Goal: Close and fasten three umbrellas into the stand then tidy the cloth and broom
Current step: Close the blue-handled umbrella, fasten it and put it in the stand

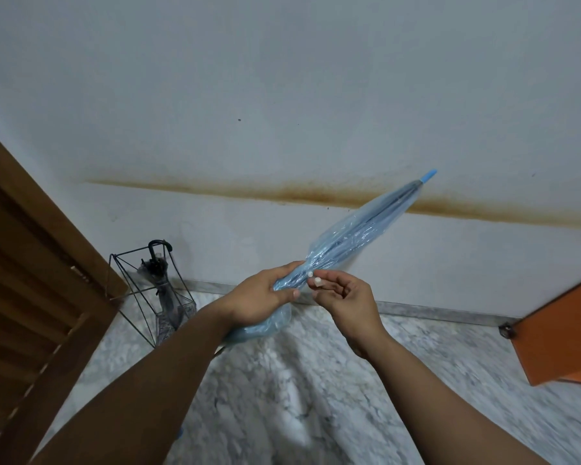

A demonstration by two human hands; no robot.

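Left hand (262, 297) grips translucent blue folded umbrella (353, 229), right hand (344, 293) pinches its white strap snap (317, 280); one dark umbrella (163, 280) already in black wire stand (128, 290).

Pale wall (282, 78) with rusty stain (316, 193), marbled floor (316, 380), slatted wooden door (24, 280).

Grey marbled floor (316, 397); wire umbrella stand (151, 290) standing on it by wall.

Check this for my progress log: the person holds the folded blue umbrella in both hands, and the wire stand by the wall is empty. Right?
Not quite. The head view shows the wire stand already holds a dark umbrella. The rest stands: the left hand grips the folded blue umbrella while the right hand pinches its strap.
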